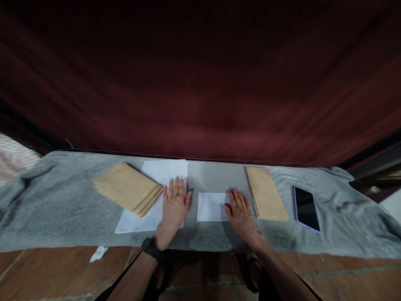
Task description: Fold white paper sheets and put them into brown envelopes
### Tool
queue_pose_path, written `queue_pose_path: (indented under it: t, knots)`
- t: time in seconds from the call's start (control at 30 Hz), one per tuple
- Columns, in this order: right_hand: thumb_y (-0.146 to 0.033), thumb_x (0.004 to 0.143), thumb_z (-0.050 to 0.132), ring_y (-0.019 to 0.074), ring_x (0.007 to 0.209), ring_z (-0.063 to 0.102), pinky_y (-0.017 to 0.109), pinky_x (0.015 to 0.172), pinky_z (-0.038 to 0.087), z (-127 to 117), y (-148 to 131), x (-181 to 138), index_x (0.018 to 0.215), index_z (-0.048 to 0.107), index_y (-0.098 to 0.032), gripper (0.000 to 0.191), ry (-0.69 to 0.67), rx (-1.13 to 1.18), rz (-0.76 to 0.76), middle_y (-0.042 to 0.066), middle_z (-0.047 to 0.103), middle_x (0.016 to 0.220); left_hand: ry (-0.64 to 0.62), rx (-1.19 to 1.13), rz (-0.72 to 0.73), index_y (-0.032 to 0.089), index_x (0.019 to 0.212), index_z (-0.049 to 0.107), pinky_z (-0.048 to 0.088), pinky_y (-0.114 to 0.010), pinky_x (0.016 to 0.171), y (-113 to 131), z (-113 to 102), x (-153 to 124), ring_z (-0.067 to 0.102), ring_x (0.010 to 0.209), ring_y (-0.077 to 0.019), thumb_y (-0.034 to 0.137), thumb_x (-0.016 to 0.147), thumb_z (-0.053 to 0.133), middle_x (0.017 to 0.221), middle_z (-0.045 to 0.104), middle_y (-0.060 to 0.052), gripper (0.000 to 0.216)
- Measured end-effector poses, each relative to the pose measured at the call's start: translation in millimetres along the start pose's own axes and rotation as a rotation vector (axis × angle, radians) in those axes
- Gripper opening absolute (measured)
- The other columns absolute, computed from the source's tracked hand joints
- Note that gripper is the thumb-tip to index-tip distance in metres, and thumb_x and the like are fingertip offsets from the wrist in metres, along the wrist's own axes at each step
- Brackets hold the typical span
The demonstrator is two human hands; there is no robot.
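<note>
My left hand (174,205) lies flat with its fingers stretched out on the right edge of a stack of white paper sheets (156,175). A pile of brown envelopes (127,188) rests across the left part of those sheets. My right hand (240,209) is also flat and open, its fingers pressing the right edge of a small folded white paper (210,206) that lies between my hands. Neither hand grips anything. A black watch sits on my left wrist.
A second stack of brown envelopes (266,193) lies just right of my right hand. A phone (306,207) with a dark screen sits further right. All rest on a grey cloth (56,200) over the table. A dark red curtain (200,83) hangs behind. Tiled floor below.
</note>
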State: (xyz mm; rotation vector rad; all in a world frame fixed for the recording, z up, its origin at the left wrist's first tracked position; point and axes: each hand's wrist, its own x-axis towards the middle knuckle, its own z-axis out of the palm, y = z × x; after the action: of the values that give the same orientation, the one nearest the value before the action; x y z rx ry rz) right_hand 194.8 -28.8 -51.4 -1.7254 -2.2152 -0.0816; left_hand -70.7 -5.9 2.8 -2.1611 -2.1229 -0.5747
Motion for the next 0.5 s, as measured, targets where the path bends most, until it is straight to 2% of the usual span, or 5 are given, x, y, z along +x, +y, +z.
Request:
queue_pose_path:
  t: [0.13,0.23,0.3,0.37,0.5]
  knots:
    - [-0.040,0.105,0.035,0.0324,0.151,0.030,0.056,0.120,0.027,-1,-6,7,0.156,0.036,-0.013,0.058,0.012,0.026,-0.016,0.015,0.032,0.163,0.089,0.189,-0.275,0.003,0.148,0.045,0.026,-0.063,0.118,-57,-32,18,0.027,0.151,-0.0393,0.027,0.100,0.032,0.157,0.041,-0.025,0.055]
    - [-0.036,0.104,0.037,0.0315,0.151,0.029,0.055,0.121,0.026,2,-15,9,0.153,0.042,-0.014,0.054,0.001,0.044,-0.043,0.014,0.034,0.163,0.008,0.300,-0.370,0.007,0.142,0.050,0.040,-0.061,0.108,-86,-46,12,0.040,0.143,-0.0414,0.029,0.101,0.036,0.151,0.047,-0.026,0.049]
    - [-0.033,0.103,0.039,0.0310,0.151,0.030,0.055,0.121,0.026,5,-21,9,0.151,0.045,-0.015,0.052,-0.015,0.058,-0.060,0.014,0.035,0.163,-0.134,0.309,-0.385,0.011,0.132,0.057,0.052,-0.051,0.095,-93,-50,6,0.056,0.128,-0.0377,0.029,0.100,0.039,0.136,0.060,-0.023,0.041]
    - [-0.032,0.102,0.040,0.0306,0.151,0.031,0.055,0.121,0.026,7,-25,10,0.151,0.046,-0.016,0.051,-0.030,0.072,-0.073,0.013,0.036,0.162,-0.241,0.305,-0.374,0.012,0.123,0.060,0.056,-0.042,0.084,-95,-53,3,0.065,0.113,-0.0332,0.027,0.100,0.040,0.118,0.068,-0.019,0.034]
    - [-0.031,0.102,0.040,0.0301,0.148,0.035,0.054,0.122,0.027,9,-30,13,0.148,0.049,-0.013,0.050,-0.043,0.081,-0.087,0.015,0.040,0.160,-0.252,0.311,-0.327,0.012,0.118,0.060,0.055,-0.036,0.081,-93,-53,4,0.066,0.111,-0.0314,0.029,0.099,0.046,0.115,0.068,-0.016,0.029]
